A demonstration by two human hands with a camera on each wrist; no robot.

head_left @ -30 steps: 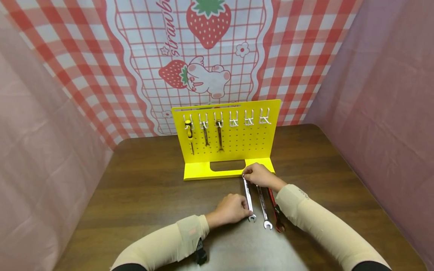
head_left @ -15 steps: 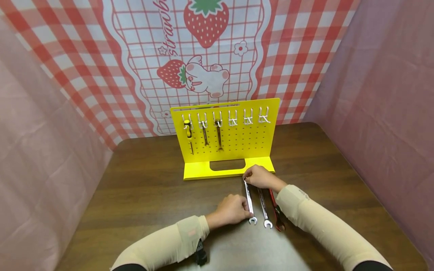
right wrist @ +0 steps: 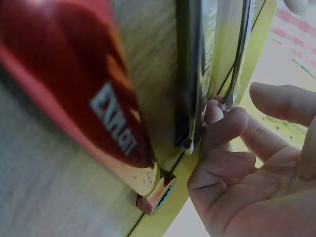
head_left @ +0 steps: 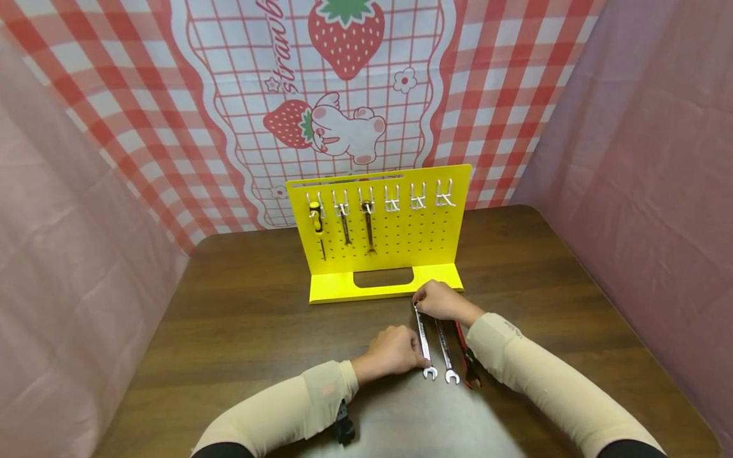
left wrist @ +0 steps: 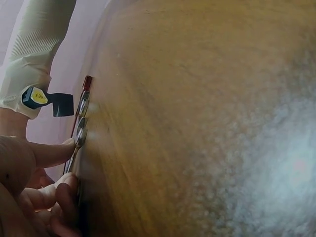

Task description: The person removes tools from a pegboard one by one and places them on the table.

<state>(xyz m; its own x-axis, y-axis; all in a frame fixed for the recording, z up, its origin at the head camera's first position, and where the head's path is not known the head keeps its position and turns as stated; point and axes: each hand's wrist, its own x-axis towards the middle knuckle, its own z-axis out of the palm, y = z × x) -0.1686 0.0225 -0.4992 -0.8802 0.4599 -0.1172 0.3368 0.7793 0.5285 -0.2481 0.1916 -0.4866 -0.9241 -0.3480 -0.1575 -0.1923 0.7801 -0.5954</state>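
My left hand [head_left: 394, 351] pinches a silver combination wrench [head_left: 423, 337] between thumb and fingers, near its open-jaw end. At the far, ring end of that wrench is my right hand [head_left: 439, 300]; its curled fingertips hold the tip, while the thumb stands apart in the right wrist view. Just to the right lies a second silver wrench [head_left: 445, 346], its far end hidden by my right hand. Beyond it is a red tool [head_left: 462, 343] with "EXPLOIT" on its body [right wrist: 98, 94], partly covered by my right forearm. All three lie side by side on the brown table [head_left: 246, 331].
A yellow pegboard stand [head_left: 412, 245] stands behind my hands. A yellow-black screwdriver [head_left: 317, 219] and two wrenches, one smaller [head_left: 345, 226] and one longer [head_left: 369, 229], hang on its left hooks. Three white hooks [head_left: 418, 197] at the right hold nothing.
The pinched wrench has shifted slightly right and toward me, closer to the second wrench. Both hands have moved slightly right with it.
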